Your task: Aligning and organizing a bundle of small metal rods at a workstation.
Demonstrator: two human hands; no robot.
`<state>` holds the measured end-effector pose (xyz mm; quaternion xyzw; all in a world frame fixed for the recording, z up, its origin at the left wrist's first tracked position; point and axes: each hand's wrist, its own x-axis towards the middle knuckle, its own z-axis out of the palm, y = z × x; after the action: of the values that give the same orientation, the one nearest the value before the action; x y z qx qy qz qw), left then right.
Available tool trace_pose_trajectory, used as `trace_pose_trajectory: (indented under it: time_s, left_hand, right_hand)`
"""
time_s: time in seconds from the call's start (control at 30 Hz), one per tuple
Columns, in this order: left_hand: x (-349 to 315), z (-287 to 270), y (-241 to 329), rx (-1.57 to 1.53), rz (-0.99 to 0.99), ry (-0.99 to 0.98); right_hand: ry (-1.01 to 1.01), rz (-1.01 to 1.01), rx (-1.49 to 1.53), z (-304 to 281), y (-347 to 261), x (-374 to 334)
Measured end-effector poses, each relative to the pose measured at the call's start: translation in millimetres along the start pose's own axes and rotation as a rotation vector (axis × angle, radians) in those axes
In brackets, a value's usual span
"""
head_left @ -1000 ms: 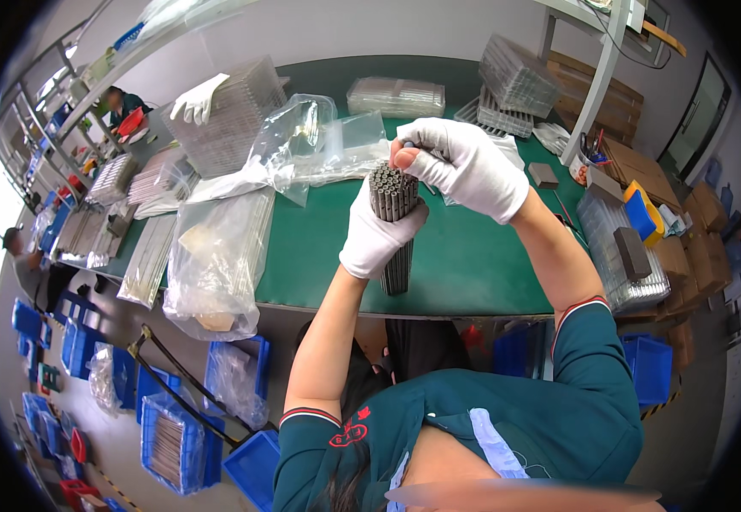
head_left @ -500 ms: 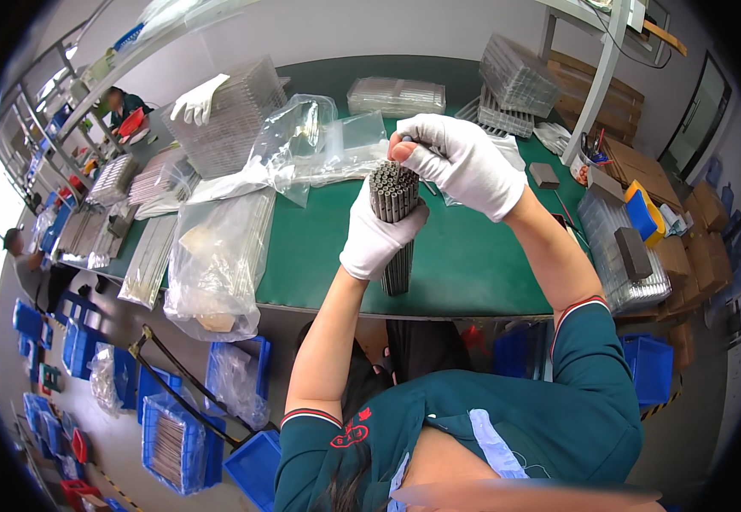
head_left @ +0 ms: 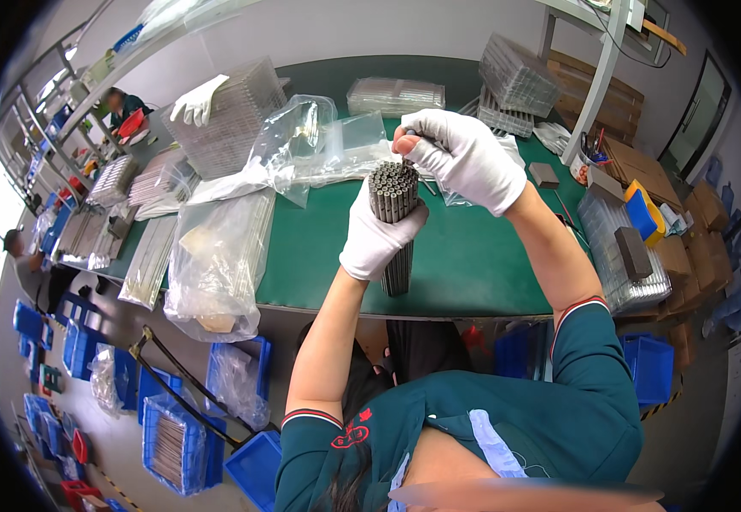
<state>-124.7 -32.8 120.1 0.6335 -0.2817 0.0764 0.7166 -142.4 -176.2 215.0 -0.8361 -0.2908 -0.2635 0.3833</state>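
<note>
My left hand (head_left: 376, 235), in a white glove, is wrapped around a thick bundle of thin grey metal rods (head_left: 394, 189). The bundle stands upright over the green table, its round ends facing up at me. Just above those ends is my right hand (head_left: 456, 158), in a white glove with bare thumb and fingertip showing. Its thumb and forefinger pinch a small, thin, dark-tipped piece (head_left: 410, 132); most of it is hidden by the fingers.
Clear plastic bags (head_left: 221, 256) lie left on the green table (head_left: 319, 273). Stacked clear trays (head_left: 234, 115) stand behind them, with more trays (head_left: 515, 77) at the back right. A grey block (head_left: 544, 176) lies to the right. Blue crates (head_left: 178, 448) stand on the floor.
My right hand has risen very slightly above the rod ends, still pinching the small piece. My left hand and the bundle have stayed in place.
</note>
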Motion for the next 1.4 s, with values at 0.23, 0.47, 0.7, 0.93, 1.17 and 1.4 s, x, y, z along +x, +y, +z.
trace_pose_trajectory:
  time_s: [0.23, 0.47, 0.7, 0.93, 1.17, 1.4]
  left_hand:
    - [-2, 1, 7, -0.111, -0.131, -0.025]
    - [-2, 0, 4, -0.069, -0.112, -0.032]
    - [-2, 0, 2, -0.095, -0.108, -0.036]
    - [-1, -1, 2, -0.032, -0.088, -0.057]
    - [-1, 0, 2, -0.056, -0.113, -0.051]
    - [-2, 1, 4, -0.066, -0.122, -0.032]
  right_hand:
    - [0.008, 0.039, 0.003, -3, 2, 0]
    - [-0.018, 0.032, -0.039, -5, 1, 0]
    - [-0.009, 0.053, 0.03, -6, 3, -3]
    - [0.083, -0.043, -0.046, -11, 0, -5]
    - [0.015, 0.074, 0.016, -11, -3, -5]
    - [-0.013, 0.042, 0.013, -7, 0, -6]
